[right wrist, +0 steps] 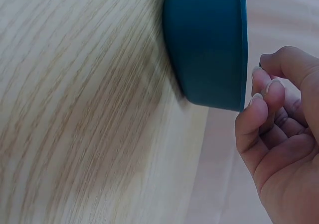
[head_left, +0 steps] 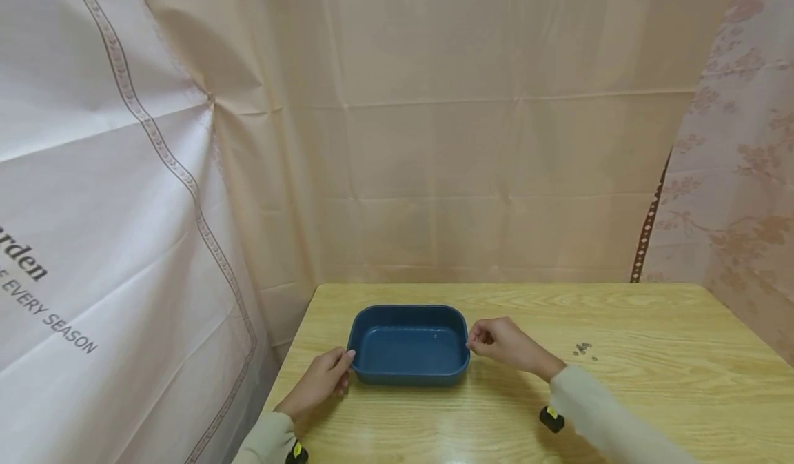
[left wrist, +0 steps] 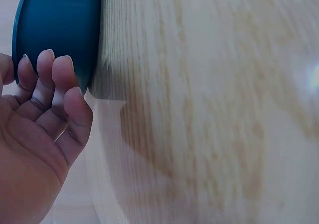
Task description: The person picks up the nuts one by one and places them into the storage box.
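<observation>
A dark blue rectangular dish (head_left: pixel 406 380) stands on the wooden table, with one small ring-like metal nut (head_left: pixel 435 336) on its floor. My left hand (head_left: pixel 322 380) holds the dish's left rim, thumb on top and fingers against the outer wall (left wrist: pixel 60 30). At the right rim is my right hand (head_left: pixel 505 343), its thumb and fingertips pinched together. A tiny dark bit of a nut (right wrist: pixel 259 65) shows between those fingertips in the right wrist view; most of it is hidden. Several more small metal nuts (head_left: pixel 582 348) lie loosely grouped on the table, right of the right hand.
The wood-grain table (head_left: pixel 670 354) extends to the right of the dish. A beige cloth (head_left: pixel 434 174) hangs behind the table, a printed white cloth (head_left: pixel 112 243) on the left and a floral one (head_left: pixel 744 209) on the right.
</observation>
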Tool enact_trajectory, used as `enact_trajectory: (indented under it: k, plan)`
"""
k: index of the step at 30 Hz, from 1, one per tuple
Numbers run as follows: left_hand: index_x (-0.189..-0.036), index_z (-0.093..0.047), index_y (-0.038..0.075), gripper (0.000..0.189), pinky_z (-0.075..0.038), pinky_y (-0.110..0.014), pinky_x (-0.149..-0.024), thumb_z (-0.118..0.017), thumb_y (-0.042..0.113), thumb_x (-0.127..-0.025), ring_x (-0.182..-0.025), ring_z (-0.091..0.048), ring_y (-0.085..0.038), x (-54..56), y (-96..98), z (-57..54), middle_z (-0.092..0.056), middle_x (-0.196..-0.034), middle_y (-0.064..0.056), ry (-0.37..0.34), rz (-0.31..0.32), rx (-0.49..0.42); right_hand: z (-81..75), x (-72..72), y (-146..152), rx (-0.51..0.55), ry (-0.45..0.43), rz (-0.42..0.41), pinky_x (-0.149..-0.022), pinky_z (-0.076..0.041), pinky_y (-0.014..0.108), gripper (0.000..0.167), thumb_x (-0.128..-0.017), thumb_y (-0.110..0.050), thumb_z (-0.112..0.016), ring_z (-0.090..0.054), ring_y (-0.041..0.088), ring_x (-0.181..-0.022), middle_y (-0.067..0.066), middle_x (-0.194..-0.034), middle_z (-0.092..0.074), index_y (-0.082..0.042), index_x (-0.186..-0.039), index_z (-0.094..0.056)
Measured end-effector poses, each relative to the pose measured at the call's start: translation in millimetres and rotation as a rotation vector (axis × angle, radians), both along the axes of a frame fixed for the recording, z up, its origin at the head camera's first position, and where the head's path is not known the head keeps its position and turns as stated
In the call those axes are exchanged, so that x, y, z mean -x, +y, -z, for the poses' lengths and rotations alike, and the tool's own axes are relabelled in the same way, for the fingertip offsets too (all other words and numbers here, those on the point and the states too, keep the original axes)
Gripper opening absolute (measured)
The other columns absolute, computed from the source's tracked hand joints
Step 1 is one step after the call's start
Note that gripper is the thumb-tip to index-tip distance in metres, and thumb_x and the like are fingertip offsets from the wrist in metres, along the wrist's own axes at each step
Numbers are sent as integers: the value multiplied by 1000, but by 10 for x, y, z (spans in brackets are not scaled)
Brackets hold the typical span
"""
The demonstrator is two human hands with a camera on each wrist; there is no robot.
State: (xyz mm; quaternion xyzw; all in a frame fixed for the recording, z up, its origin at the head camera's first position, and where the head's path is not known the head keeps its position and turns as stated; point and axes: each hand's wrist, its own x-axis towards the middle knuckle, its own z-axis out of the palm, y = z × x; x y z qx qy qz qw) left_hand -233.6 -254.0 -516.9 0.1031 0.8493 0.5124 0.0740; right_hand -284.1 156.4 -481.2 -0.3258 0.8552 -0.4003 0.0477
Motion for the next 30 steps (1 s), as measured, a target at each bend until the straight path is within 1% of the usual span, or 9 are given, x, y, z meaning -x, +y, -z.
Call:
enact_trajectory:
  k: [4, 9, 15, 17, 21, 23, 25, 30]
  plan:
    - [-91, -54, -2, 45, -50, -27, -53, -44, 36, -113, -60, -53, -15, 1, -4, 3, -57, -72, -5, -6, -2, -3, -8, -9, -58, 4, 0, -16, -62, -52, 24, 6, -101, -13, -69, -61, 8, -71, 5, -86, -71, -9, -96, -70]
    - [-92, -54, -4, 45, -51, -27, -54, -43, 34, -113, -61, -54, -15, 5, -2, 12, -57, -72, -5, -9, -4, -3, -8, -12, -139, 10, 10, -43, -60, -51, 24, 8, -100, -12, -70, -60, 8, -69, 0, -84, -69, -5, -98, -71]
    - [-92, -54, -4, 45, -50, -27, -54, -42, 33, -113, -61, -54, -15, 3, 1, 40, -57, -73, -5, -11, 0, -7, 7, -31, -228, -2, -14, -55, -61, -52, 25, 10, -100, -14, -71, -65, 20, -72, -1, -83, -69, -5, -98, -71]
    - [-92, -54, -3, 44, -50, -27, -54, -43, 34, -113, -61, -54, -15, -3, 2, 37, -57, -73, -5, -15, 1, -13, 3, -41, -252, -2, -18, -66, -61, -52, 25, 9, -100, -13, -70, -65, 20, -72, 1, -84, -70, -5, -97, -71]
    - [-91, -54, -1, 43, -49, -27, -54, -44, 35, -113, -61, -54, -16, -6, 7, 22, -57, -72, -5, -19, -5, -19, -16, -61, -285, -2, -25, -84, -62, -52, 24, 7, -100, -11, -69, -64, 14, -71, 6, -86, -72, -4, -97, -71]
    - [-91, -54, -1, 44, -49, -26, -54, -44, 36, -113, -61, -54, -16, -7, 10, 10, -57, -72, -5, -16, -4, -15, -26, -66, -299, -3, -36, -90, -62, -53, 24, 7, -100, -10, -69, -65, 14, -72, 7, -87, -72, -4, -97, -71]
    - [-91, -54, -2, 45, -49, -26, -54, -44, 37, -113, -60, -54, -16, -8, 10, 0, -57, -72, -5, -13, -4, -11, -34, -72, -316, -6, -51, -96, -63, -53, 24, 7, -100, -10, -69, -65, 16, -72, 6, -88, -72, -4, -97, -71]
    - [-92, -55, -1, 45, -49, -26, -53, -44, 37, -113, -60, -54, -15, -11, 3, 6, -57, -72, -4, -14, -6, -11, -37, -84, -356, -18, -60, -116, -63, -53, 25, 6, -100, -12, -70, -63, 12, -69, 1, -86, -72, -7, -97, -72]
